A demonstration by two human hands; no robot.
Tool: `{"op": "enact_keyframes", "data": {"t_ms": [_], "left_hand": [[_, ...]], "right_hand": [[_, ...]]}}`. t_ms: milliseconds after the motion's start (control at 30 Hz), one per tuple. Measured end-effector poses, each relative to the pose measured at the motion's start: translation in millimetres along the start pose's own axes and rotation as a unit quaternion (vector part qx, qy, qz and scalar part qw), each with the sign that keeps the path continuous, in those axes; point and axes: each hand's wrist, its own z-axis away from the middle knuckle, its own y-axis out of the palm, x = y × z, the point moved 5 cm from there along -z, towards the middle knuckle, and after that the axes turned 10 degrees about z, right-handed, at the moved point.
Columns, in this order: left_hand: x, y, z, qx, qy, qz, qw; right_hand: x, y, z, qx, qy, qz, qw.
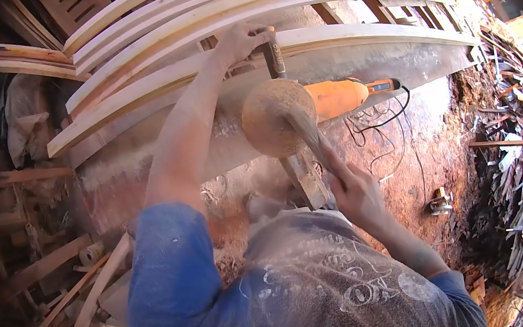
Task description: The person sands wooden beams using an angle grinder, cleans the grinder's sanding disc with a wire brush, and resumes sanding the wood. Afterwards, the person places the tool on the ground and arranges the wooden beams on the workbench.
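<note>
My left hand (242, 42) is at the bench's near curved board, its fingers closed on the upper end of a narrow wooden piece (274, 60). That piece passes behind a round, dust-covered disc (265, 119), and a wooden length (307, 182) shows below it. An orange power tool body (337, 98) with a corded end sits at the disc's right. My right hand (357, 195) is lower right of the disc, closed round a dusty, rod-like handle (305, 126) that reaches over the disc's face. How it joins the tool is hidden.
Several long curved boards (239, 11) lie across the bench. A black cord (397, 117) loops beside the tool. Another small power tool (441, 202) rests on the sawdust-covered ground. Wood scraps are heaped at right (513, 173) and offcuts (99, 292) at lower left.
</note>
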Motion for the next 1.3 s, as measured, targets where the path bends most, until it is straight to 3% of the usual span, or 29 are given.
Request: {"op": "enact_keyframes", "data": {"t_ms": [133,200,333,367,500,567,667,700,733,833,900,967,1067,1100,1200,1233,1300], "left_hand": [[5,1,-4,0.004,0.026,-0.042,0.999],[1,4,-1,0.019,0.070,0.003,0.997],[0,3,0,-0.034,0.095,-0.020,0.995],[0,4,1,-0.017,0.032,0.004,0.999],[-3,2,5,-0.026,0.030,0.011,0.999],[-5,4,7,-0.019,0.003,0.006,1.000],[14,5,-8,-0.023,0.082,0.018,0.996],[14,8,-8,0.033,0.050,0.116,0.991],[9,11,-2,0.011,0.044,0.098,0.994],[4,6,1,-0.034,0.063,0.035,0.997],[1,5,3,-0.035,0.051,0.023,0.998],[-3,4,8,-0.041,0.053,-0.018,0.998],[-7,4,9,-0.058,0.091,-0.036,0.993],[-4,6,8,-0.043,0.052,-0.008,0.998],[3,9,-1,0.043,0.118,0.181,0.975],[7,9,1,0.003,0.050,0.133,0.990],[7,8,0,-0.035,0.092,0.029,0.995]], "right_hand": [[17,8,-79,-0.089,-0.059,-0.014,0.994],[25,1,-106,-0.117,-0.060,-0.026,0.991],[12,-18,-74,-0.086,-0.023,-0.043,0.995],[7,-21,-47,-0.083,-0.021,-0.060,0.994],[-6,1,13,-0.026,0.026,-0.025,0.999],[-3,9,-23,-0.036,0.008,-0.017,0.999],[20,4,-93,-0.119,-0.052,-0.039,0.991],[27,0,-99,-0.113,-0.059,-0.037,0.991],[34,-3,-102,-0.107,-0.063,-0.036,0.992],[28,-9,-67,-0.030,-0.001,-0.033,0.999],[3,-2,-20,-0.069,-0.006,-0.052,0.996],[-1,-4,3,-0.044,0.012,-0.042,0.998],[-5,13,-28,-0.041,0.012,0.011,0.999],[-6,19,-54,-0.045,0.006,0.038,0.998],[33,-6,-111,-0.078,-0.012,-0.030,0.996],[38,-7,-114,-0.091,-0.028,-0.045,0.994],[37,-8,-106,-0.086,-0.025,-0.050,0.995]]}}
